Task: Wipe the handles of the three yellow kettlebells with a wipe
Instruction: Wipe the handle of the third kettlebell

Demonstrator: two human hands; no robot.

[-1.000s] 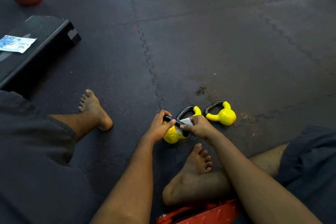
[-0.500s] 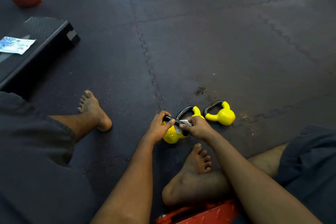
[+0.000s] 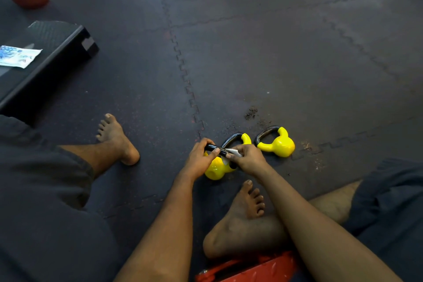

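Between the two hands, just beyond the toes of the right foot (image 3: pixel 246 201), the near kettlebell (image 3: pixel 215 169) appears to rest on the floor (image 3: pixel 274 64), its yellow body low and its black handle (image 3: pixel 218 150) uppermost; the handle's long axis runs across the body, from upper left to lower right in the view, so that one end meets each hand; the left hand (image 3: pixel 201 158) is curled round the left end and grips it, with the thumb over the bar; the right hand (image 3: pixel 248 159) pinches the white wipe (image 3: pixel 234 151) against the right part of the bar, fingertips closed on it; only a short bare stretch of handle shows between the two hands, and by my judgement that is what the wipe must travel along, leftward toward the gripping hand, while the left hand steadies the weight; the right hand, already on the bar with the wipe, is the one placed to make the stroke; the middle kettlebell (image 3: pixel 246 138) lies just behind the hands, largely hidden by them, and the far kettlebell (image 3: pixel 278 144) stands just to its right, apart from both hands but nearer the right one; both have their handles turned to the left.
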